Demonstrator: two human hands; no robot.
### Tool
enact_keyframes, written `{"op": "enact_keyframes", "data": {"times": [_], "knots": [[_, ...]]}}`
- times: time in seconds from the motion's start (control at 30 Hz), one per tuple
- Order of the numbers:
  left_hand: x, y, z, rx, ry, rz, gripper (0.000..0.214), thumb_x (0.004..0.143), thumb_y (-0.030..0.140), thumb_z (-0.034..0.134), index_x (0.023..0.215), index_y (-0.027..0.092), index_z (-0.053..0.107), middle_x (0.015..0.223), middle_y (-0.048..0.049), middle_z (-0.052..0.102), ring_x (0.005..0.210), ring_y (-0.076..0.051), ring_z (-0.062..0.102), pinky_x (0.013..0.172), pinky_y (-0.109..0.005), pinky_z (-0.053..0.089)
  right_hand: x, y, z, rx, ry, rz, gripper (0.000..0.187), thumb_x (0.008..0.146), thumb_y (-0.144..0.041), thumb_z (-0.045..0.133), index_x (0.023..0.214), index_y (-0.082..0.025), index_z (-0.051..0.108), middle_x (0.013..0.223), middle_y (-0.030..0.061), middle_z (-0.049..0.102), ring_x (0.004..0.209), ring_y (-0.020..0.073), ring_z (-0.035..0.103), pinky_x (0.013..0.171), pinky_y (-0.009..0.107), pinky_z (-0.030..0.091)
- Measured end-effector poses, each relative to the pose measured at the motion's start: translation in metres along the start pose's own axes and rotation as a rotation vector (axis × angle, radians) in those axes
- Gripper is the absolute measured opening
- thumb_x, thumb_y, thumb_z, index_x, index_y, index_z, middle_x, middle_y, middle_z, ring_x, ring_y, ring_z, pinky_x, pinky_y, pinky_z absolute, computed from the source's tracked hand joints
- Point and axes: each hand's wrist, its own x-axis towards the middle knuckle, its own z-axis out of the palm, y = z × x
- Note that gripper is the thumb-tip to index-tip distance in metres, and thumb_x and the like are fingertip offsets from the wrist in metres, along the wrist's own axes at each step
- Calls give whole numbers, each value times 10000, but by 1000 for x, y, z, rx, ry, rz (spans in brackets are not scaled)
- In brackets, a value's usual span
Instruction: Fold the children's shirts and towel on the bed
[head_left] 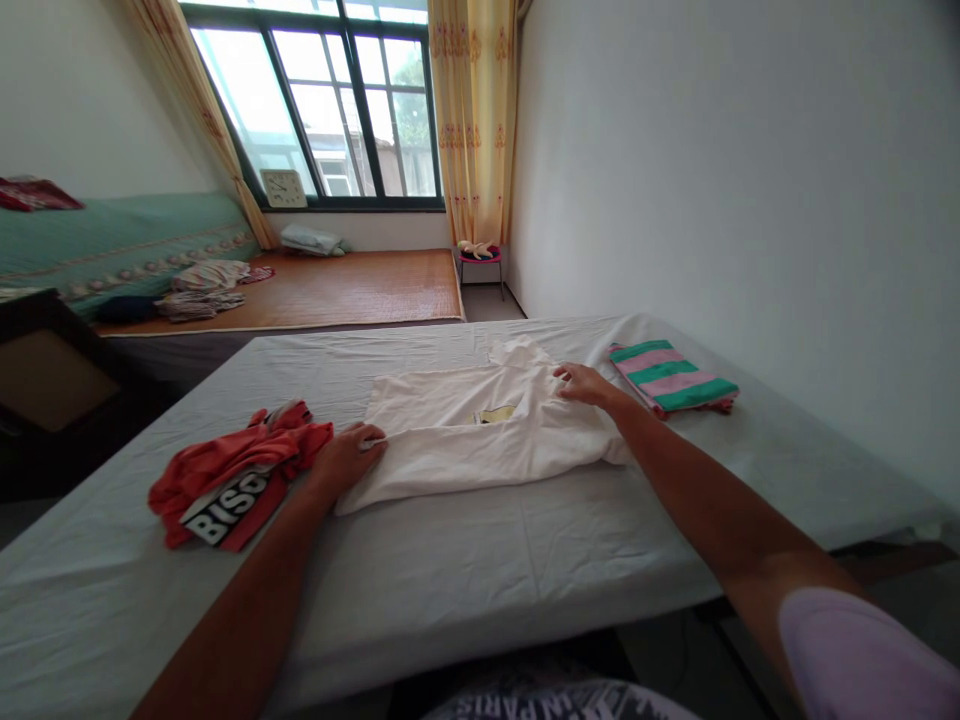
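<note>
A white T-shirt (480,430) lies partly folded on the grey sheet of the bed (525,570). My left hand (346,458) rests on its left edge with the fingers curled, pinching the cloth. On the shirt's right side, near the collar, my right hand (587,384) presses down with its fingers bent onto the fabric. A crumpled red garment with white lettering (236,483) lies just left of my left hand. To the right of my right hand sits a folded green-and-pink striped garment (671,375).
The white wall (750,180) runs along the bed's right side. Beyond the bed are a woven mat platform (337,290) with heaped clothes (202,290), a small stool (480,258), a clock (283,188) below the window, and dark furniture (45,380) at left.
</note>
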Motion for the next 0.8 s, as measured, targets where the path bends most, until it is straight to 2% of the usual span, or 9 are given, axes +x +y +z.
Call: {"op": "enact_keyframes", "data": {"times": [0.13, 0.23, 0.3, 0.33, 0.4, 0.47, 0.53, 0.67, 0.8], "knots": [[-1, 0, -1, -34, 72, -3, 320, 828, 441, 458, 916, 197, 646, 948, -38, 655, 880, -202, 628, 830, -296, 466, 6, -6, -8, 243, 307, -136, 464, 769, -204, 603, 1227, -176, 533, 1122, 79, 646, 956, 184, 625, 856, 303, 490], [-4, 3, -2, 33, 112, -18, 316, 833, 380, 457, 1004, 197, 651, 1034, -57, 638, 916, -212, 623, 855, -314, 473, 5, -10, -8, 138, 422, -147, 480, 793, -249, 585, 1251, -124, 512, 1228, 157, 589, 1110, 254, 563, 963, 396, 444], [-7, 11, -1, 127, 208, 22, 338, 841, 311, 445, 1084, 185, 644, 1121, -89, 612, 1012, -240, 593, 924, -356, 453, -5, -16, -4, 23, 442, -183, 436, 848, -284, 523, 1245, -102, 528, 1270, 188, 560, 1202, 284, 499, 1034, 436, 380], [-8, 16, 0, 165, 257, 64, 347, 850, 282, 432, 1109, 183, 641, 1155, -100, 600, 1066, -251, 569, 960, -377, 434, -14, -20, 0, -14, 412, -225, 408, 888, -299, 463, 1242, -109, 541, 1267, 181, 568, 1217, 276, 488, 1055, 431, 358], [-9, 27, 4, 189, 284, 181, 356, 884, 251, 388, 1122, 198, 648, 1192, -96, 600, 1147, -252, 525, 1007, -395, 405, -37, -32, 11, -39, 247, -342, 412, 954, -327, 332, 1250, -151, 560, 1250, 135, 600, 1201, 232, 512, 1059, 384, 359], [-9, 37, 13, 165, 191, 299, 377, 923, 276, 347, 1149, 232, 647, 1231, -70, 606, 1203, -232, 496, 1028, -383, 396, -64, -43, 26, -64, 21, -459, 459, 978, -399, 275, 1302, -210, 540, 1308, 81, 581, 1226, 197, 503, 1064, 355, 351], [-9, 42, 24, 169, 49, 344, 410, 943, 350, 339, 1238, 254, 607, 1320, -56, 569, 1271, -228, 451, 1056, -387, 372, -86, -47, 39, -138, -119, -497, 504, 965, -489, 296, 1383, -264, 466, 1428, 46, 477, 1322, 205, 409, 1103, 389, 287], [-10, 40, 37, 262, -122, 211, 521, 945, 476, 313, 1422, 294, 419, 1493, -44, 390, 1381, -246, 323, 1114, -435, 270, -105, -29, 50, -259, -117, -338, 545, 964, -529, 245, 1465, -328, 317, 1531, 12, 310, 1412, 215, 250, 1135, 473, 171], [-11, 37, 35, 304, -144, 101, 546, 955, 487, 270, 1458, 289, 352, 1531, -26, 311, 1419, -230, 245, 1134, -419, 209, -97, -3, 46, -299, -53, -146, 545, 966, -526, 212, 1471, -338, 292, 1540, -9, 288, 1414, 199, 240, 1113, 475, 230]]}}
